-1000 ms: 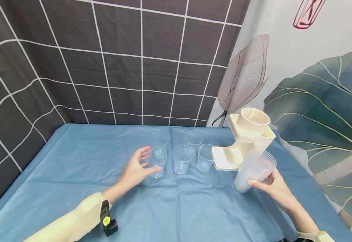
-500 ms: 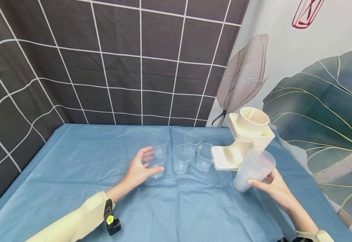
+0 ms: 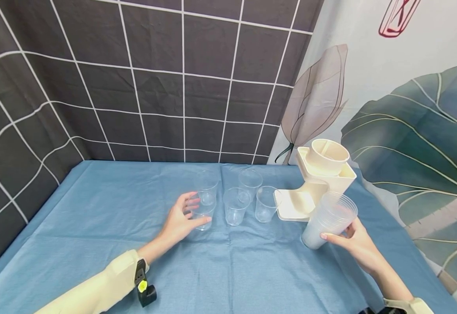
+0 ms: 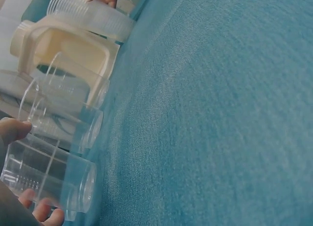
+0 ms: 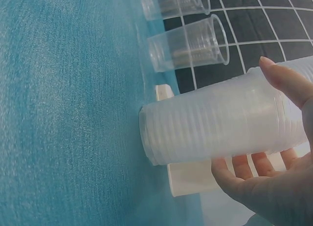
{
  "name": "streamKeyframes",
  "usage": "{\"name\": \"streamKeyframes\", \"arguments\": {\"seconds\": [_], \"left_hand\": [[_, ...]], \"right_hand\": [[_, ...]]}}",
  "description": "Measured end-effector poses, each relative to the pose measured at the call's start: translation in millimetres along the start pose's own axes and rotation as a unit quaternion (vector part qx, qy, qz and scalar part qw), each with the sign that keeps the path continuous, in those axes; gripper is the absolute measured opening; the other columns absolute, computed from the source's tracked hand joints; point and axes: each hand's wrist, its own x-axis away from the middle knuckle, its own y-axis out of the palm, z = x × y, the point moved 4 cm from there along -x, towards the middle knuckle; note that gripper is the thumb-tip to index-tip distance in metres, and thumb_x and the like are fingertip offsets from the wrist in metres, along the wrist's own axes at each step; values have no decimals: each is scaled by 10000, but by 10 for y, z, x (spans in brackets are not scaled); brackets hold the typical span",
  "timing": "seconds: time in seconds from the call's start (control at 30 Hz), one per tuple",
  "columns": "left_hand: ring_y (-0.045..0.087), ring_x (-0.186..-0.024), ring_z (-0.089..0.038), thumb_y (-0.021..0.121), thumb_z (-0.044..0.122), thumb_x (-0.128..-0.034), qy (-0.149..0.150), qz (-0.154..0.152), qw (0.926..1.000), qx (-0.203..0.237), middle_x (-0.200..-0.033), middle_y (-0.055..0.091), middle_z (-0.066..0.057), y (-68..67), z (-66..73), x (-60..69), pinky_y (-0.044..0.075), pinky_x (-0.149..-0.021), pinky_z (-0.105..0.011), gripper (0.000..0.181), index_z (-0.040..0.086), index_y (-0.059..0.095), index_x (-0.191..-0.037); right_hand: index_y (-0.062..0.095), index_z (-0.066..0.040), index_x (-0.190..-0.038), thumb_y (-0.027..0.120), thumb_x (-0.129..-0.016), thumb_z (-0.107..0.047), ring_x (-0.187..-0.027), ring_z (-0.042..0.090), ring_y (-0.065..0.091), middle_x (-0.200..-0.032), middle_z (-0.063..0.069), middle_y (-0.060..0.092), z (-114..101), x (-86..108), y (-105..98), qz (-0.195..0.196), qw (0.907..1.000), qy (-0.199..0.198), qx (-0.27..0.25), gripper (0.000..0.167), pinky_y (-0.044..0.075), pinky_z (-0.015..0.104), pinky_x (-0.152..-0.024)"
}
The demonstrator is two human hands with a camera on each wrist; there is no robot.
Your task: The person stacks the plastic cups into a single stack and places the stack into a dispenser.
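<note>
My left hand (image 3: pixel 179 219) curls its thumb and fingers round a clear plastic cup (image 3: pixel 206 205) standing at the front left of a small group. Its thumb reaches across the near side, and the fingertips show through the cup wall. On the right, my right hand (image 3: pixel 361 249) grips a tall stack of nested plastic cups (image 3: pixel 328 223). That stack leans, its mouth end tipped toward the hand and its base low at the cloth. In the right wrist view, the thumb lies on one side of the stack (image 5: pixel 210 116) and the fingers on the other.
More clear cups stand upright in the middle, including a front cup (image 3: pixel 236 207), a right cup (image 3: pixel 266 205) and a back cup (image 3: pixel 251 179). A cream plastic holder (image 3: pixel 326 172) with a round top stands behind the stack. Blue cloth (image 3: pixel 134 205) covers the table; a dark gridded curtain (image 3: pixel 153 87) hangs behind.
My left hand has shifted slightly to the right, with its thumb further across the front left cup. My right hand and its stack stay nearly still.
</note>
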Motion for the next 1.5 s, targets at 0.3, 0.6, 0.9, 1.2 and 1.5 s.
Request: {"name": "streamKeyframes", "arguments": {"seconds": [0.3, 0.6, 0.9, 1.2, 1.5], "left_hand": [[566, -1189, -329, 832, 121, -720, -65, -23, 9999, 118, -1321, 566, -186, 0, 0, 30, 436, -1054, -506, 770, 50, 432, -1375], [571, -1184, -326, 832, 125, -725, -10, -120, 9997, 228, -1313, 571, -192, 28, 41, 104, 442, -1047, -509, 759, 42, 438, -1369], [578, -1171, -322, 833, 162, -731, 80, -126, 9995, 293, -1285, 593, -173, 65, 100, 141, 450, -1037, -507, 731, 81, 462, -1355], [573, -1159, -328, 833, 176, -731, 244, -262, 9989, 304, -1283, 588, -158, 112, 180, 201, 463, -1022, -504, 741, 94, 460, -1365], [574, -1139, -359, 824, 148, -734, 372, -376, 9975, 464, -1259, 600, -164, 180, 255, 250, 488, -987, -490, 688, 112, 486, -1332]], "right_hand": [[291, -192, -1411, 688, -840, -5, -1134, -134, 425, -1242, -178, 468, -2, -5, 2, 14, 10000, -33, -13, 720, 405, 45, -822], [299, -207, -1404, 685, -843, -3, -1129, -124, 434, -1242, -176, 473, -2, -2, 0, 9, 10000, -25, -38, 711, 417, 57, -818], [301, -229, -1393, 679, -844, 5, -1128, -123, 431, -1239, -178, 474, 9, -2, -3, 19, 10000, -24, -85, 707, 417, 53, -816], [302, -220, -1400, 679, -842, 14, -1139, -123, 427, -1251, -171, 471, 3, -7, 4, 9, 9999, -79, -107, 713, 405, 44, -822], [296, -225, -1401, 677, -845, 7, -1136, -124, 424, -1247, -178, 470, 2, -4, 3, 18, 10000, -63, -74, 712, 405, 45, -818]]}}
